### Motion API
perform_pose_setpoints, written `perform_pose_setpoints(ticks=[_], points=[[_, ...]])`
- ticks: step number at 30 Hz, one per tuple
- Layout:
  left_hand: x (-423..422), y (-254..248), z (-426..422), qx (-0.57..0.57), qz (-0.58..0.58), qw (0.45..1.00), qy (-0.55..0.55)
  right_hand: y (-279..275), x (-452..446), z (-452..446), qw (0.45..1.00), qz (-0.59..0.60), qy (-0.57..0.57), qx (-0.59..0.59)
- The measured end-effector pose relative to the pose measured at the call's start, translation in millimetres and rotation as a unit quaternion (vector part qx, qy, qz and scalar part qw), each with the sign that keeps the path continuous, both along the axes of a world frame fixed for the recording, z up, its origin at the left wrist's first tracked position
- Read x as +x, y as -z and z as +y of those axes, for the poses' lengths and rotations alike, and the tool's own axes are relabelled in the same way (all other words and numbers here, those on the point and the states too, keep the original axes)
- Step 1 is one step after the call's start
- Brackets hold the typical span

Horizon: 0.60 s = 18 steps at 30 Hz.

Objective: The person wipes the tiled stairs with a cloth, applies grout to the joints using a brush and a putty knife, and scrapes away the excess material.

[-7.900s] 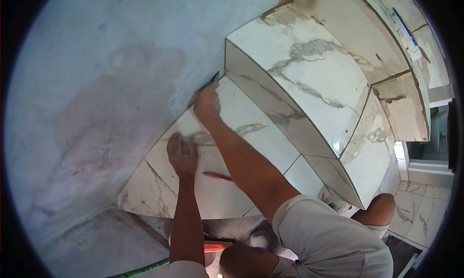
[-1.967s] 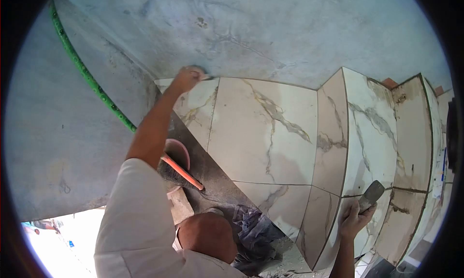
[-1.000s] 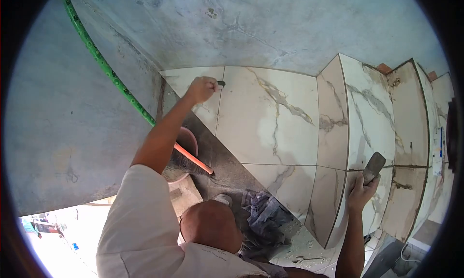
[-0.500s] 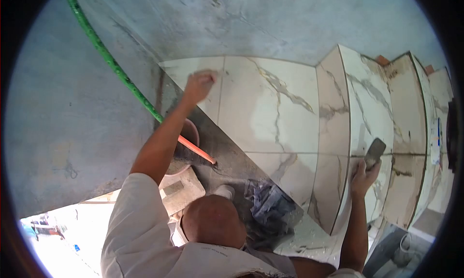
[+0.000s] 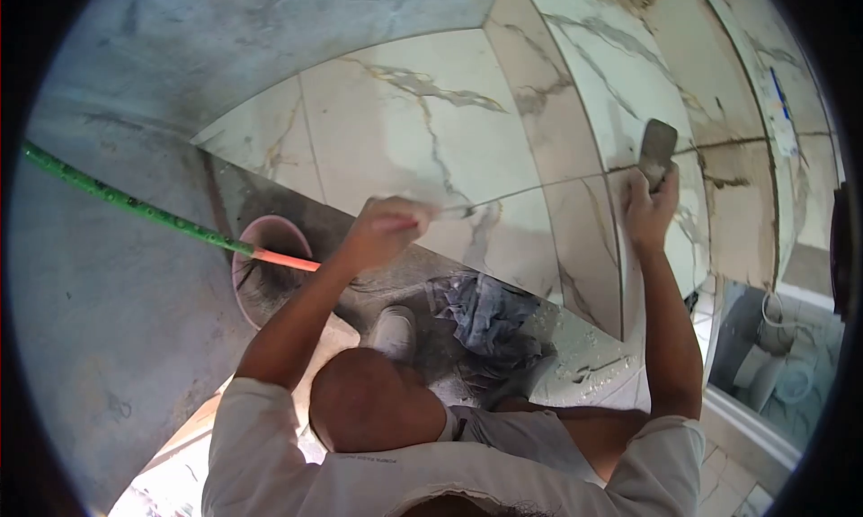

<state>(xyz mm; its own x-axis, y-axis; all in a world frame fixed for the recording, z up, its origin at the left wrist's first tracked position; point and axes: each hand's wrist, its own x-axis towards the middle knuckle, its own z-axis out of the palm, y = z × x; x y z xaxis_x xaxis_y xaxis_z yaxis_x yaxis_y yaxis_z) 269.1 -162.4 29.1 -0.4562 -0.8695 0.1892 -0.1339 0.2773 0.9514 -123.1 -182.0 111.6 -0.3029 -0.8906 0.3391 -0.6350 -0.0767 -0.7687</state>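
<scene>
Backed by blue-grey plaster wall (image 5: 162, 76), looks down on a landing (image 5: 404, 148) of white tile veined in grey and gold, beside a higher tiled step (image 5: 620, 76). Shows the left hand (image 5: 382, 236) closed firmly around a thin red-handled tool (image 5: 402, 223), above the landing's slanting front edge. Points its narrow dark tip at the joint (image 5: 512, 195) between two tiles; too blurred to tell touching from hovering. Suggests fine work along that joint, calling for a steady wrist and a light, level tip to stay within the line. Shows the right hand (image 5: 652, 216) too, thumb and fingers pinching the lower end of a grey pad (image 5: 661, 139), held upright over the step, away from the front edge of the landing. Includes a pink bucket (image 5: 270, 218) on the floor below the landing's left corner, dark and shadowed inside, contents impossible to make out. Runs a green hose (image 5: 135, 207) with an orange end (image 5: 288, 260) across its mouth. Adds a rumpled cloth (image 5: 490, 310) just below the slanting edge and, beyond a doorway at far right, a pale round vessel (image 5: 796, 382), too small to read inside.
</scene>
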Motion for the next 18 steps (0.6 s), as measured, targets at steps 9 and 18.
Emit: perform_pose_setpoints(ticks=[9, 18], points=[[11, 2, -15, -0.017, -0.363, 0.930, 0.050, -15, 31, 19, 0.998, -0.060, 0.022, 0.000], [88, -20, -37, 0.023, 0.027, 0.961, -0.276, 82, 158, 78, 0.936, -0.319, -0.067, 0.136]])
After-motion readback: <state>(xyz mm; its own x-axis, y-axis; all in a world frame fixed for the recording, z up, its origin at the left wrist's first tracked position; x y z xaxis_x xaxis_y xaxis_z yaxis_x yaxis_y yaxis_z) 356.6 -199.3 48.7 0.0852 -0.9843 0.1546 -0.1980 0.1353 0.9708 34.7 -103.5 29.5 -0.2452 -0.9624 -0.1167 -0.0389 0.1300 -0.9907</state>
